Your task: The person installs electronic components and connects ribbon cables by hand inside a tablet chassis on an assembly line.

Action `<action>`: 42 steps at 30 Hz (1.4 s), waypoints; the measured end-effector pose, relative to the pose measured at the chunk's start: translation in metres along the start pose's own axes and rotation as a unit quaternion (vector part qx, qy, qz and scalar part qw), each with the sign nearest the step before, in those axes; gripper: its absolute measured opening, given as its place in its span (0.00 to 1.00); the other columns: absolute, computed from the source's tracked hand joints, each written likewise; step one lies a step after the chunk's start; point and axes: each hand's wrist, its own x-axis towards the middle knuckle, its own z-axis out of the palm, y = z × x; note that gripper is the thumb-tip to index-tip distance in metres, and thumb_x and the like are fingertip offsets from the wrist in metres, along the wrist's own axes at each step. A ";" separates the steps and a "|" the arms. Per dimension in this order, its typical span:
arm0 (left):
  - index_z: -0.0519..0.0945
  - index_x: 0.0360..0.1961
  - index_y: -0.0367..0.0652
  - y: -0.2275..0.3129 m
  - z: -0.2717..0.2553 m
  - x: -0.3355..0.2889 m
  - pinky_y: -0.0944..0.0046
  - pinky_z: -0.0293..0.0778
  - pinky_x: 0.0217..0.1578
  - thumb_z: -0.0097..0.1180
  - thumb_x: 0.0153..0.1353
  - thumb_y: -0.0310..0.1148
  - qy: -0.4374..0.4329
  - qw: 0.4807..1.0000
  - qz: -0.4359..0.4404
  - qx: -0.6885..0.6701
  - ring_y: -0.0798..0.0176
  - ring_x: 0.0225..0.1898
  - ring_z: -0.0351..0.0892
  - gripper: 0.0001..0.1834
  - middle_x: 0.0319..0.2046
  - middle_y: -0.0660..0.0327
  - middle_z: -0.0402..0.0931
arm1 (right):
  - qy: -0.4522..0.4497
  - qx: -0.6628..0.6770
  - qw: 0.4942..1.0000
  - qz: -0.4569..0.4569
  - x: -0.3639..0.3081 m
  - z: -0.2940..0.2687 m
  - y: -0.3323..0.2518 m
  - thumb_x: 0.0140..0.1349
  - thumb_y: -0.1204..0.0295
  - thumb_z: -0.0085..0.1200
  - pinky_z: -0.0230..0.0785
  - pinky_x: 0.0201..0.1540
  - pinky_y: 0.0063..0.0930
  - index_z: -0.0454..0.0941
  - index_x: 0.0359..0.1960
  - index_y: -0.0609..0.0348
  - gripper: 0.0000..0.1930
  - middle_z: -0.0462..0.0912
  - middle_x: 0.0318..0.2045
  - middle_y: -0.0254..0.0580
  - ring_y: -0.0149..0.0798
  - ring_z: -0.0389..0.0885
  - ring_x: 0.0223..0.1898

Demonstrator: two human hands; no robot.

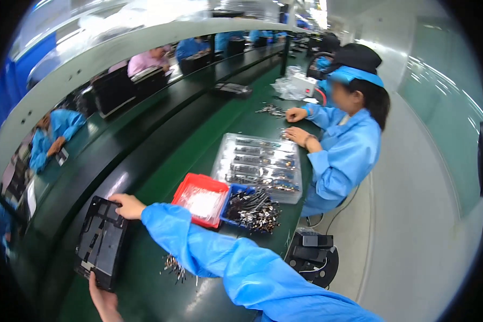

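Note:
Both my hands are on a black rectangular device housing (pixel 103 241), which looks like a tablet or phone frame and lies tilted with its inner side up. My left hand (pixel 105 300) grips its near end, thumb on the edge and the other fingers hidden beneath. At the far right corner, my right hand (pixel 127 206) pinches the rim; its arm, in a blue sleeve, reaches across the green bench (pixel 193 298). Below that sleeve lies a small pile of loose parts (pixel 175 267).
A red bin (pixel 190 185) of clear plastic pieces, a blue bin (pixel 234 189) heaped with small dark cables, and a clear tray (pixel 220 170) of circuit boards stand right of the housing. A dark conveyor (pixel 139 155) runs alongside. At the right, a co-worker (pixel 349 139) handles small parts.

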 end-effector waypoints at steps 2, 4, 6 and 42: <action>0.70 0.60 0.40 -0.019 -0.011 -0.071 0.57 0.71 0.57 0.50 0.71 0.42 -0.025 0.999 0.033 -0.008 0.61 0.55 0.75 0.23 0.55 0.59 0.76 | -0.121 0.056 0.991 0.002 -0.011 0.002 -0.027 0.50 0.78 0.56 0.73 0.52 0.34 0.77 0.56 0.60 0.27 0.83 0.48 0.52 0.43 0.82 0.48; 0.72 0.55 0.43 -0.049 0.043 -0.149 0.58 0.70 0.55 0.49 0.71 0.41 -0.037 0.996 -0.072 -0.035 0.63 0.50 0.76 0.17 0.49 0.60 0.77 | -0.278 0.146 0.946 0.081 -0.024 -0.028 -0.040 0.52 0.82 0.53 0.75 0.50 0.33 0.71 0.64 0.54 0.32 0.82 0.49 0.50 0.40 0.80 0.51; 0.72 0.55 0.41 -0.082 0.051 -0.207 0.51 0.68 0.60 0.50 0.71 0.40 -0.031 0.985 -0.161 -0.045 0.58 0.54 0.75 0.18 0.52 0.57 0.77 | -0.362 0.112 0.924 0.046 -0.036 -0.029 -0.043 0.56 0.85 0.54 0.73 0.57 0.34 0.64 0.69 0.47 0.37 0.75 0.59 0.56 0.42 0.76 0.56; 0.84 0.27 0.42 0.005 -0.114 -0.131 0.56 0.72 0.40 0.64 0.54 0.31 0.266 0.468 0.411 0.736 0.56 0.41 0.79 0.04 0.35 0.63 0.84 | -0.345 0.145 0.927 0.012 -0.239 -0.020 -0.182 0.63 0.79 0.55 0.76 0.48 0.28 0.83 0.47 0.63 0.11 0.87 0.40 0.44 0.37 0.85 0.43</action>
